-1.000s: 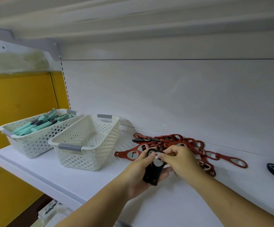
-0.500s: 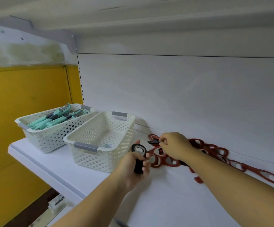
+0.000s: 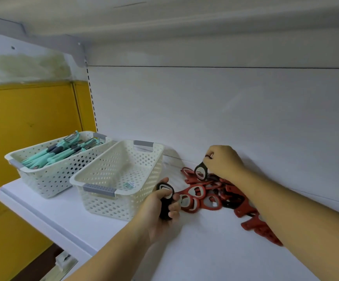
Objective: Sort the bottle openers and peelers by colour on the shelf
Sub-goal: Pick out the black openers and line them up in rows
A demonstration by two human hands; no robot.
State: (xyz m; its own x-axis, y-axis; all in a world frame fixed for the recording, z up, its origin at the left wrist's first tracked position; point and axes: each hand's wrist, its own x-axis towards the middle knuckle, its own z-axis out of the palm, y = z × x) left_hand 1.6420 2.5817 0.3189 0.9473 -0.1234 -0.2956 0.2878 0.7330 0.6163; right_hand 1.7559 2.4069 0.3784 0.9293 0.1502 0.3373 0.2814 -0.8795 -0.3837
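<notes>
Head view looks down along the white shelf (image 3: 184, 252). My left grip (image 3: 160, 213) is curled round a black bottle opener (image 3: 165, 203), held upright beside the near basket (image 3: 107, 203) so it stays out of the pile while the other hand works. My right grip (image 3: 224, 162) pinches a second black opener (image 3: 201, 173) by its narrow end, the ring hanging down just above the heap of red openers (image 3: 211, 203). I take it that I'm picking the black ones out of the red, gathering them in the left before setting them down. Another dark piece (image 3: 233, 199) lies half buried under the red ones. The near basket holds little I can make out; the far basket (image 3: 49, 179) holds the teal peelers (image 3: 59, 154), already kept apart.
</notes>
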